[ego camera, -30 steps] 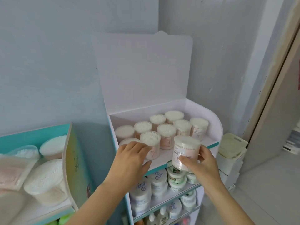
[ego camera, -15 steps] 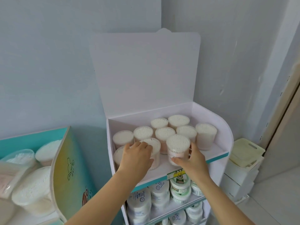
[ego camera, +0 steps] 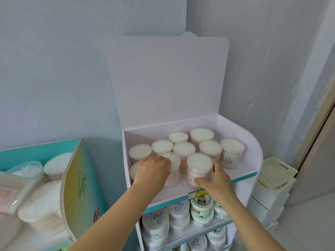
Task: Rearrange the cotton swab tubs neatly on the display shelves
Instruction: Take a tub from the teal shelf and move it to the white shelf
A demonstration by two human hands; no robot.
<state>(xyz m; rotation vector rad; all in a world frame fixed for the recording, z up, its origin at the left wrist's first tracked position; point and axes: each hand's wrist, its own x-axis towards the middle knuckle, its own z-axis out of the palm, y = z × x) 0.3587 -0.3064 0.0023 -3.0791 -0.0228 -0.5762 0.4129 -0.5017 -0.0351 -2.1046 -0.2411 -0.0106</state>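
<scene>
- Your right hand point(ego camera: 216, 180) grips the front tub point(ego camera: 199, 165), with the thumb low on its near wall and the fingers curled round its far right side. The tub stands upright on the top shelf point(ego camera: 174, 193), right of centre and near the front edge.
- Your left hand point(ego camera: 152, 172) curls its fingers over the rim of the left tub point(ego camera: 174, 161). This tub is also upright and stands just beside the front tub, with a narrow gap between them.
- The back tubs point(ego camera: 183, 149) stand in loose rows behind, and some touch each other. One more tub sits half hidden behind your left hand.
- The step in hand looks like squaring the front row. Slide the tubs along the shelf instead of lifting them, because a low grip like your right thumb's makes tipping less likely.
- Push back gently. The tubs behind are close, and a hard shove would likely knock them out of line.
- Line the front tub up level with the left tub and turn its label toward you.
- Stay clear of the price tag point(ego camera: 198, 193) on the shelf edge. A tub left near the edge could drop onto the jars point(ego camera: 201, 205) below.
</scene>
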